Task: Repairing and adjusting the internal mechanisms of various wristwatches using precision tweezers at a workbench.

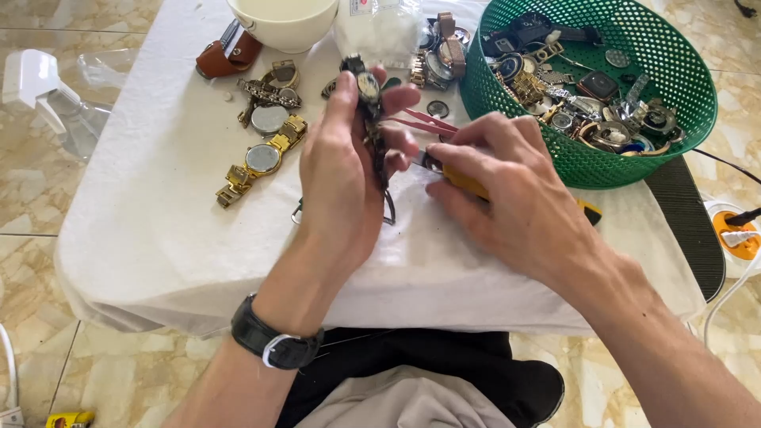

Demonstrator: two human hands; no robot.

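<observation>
Home watch-repair spot: cloth-covered table (158, 238), basket (674, 47) of watches.

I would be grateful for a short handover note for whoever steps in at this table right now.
Left hand: holds a dark-strapped wristwatch upright by its case, strap hanging down.
Right hand: grips a yellow-handled tool, its tip at the watch.
Nearby: pink tweezers behind the hands, a gold watch and other watches on the white cloth, a green basket full of watches and parts, a cream bowl.
Done: watch picked up, tool applied to it.
Left: whether the case is open cannot be told; the other watches lie untouched.
</observation>
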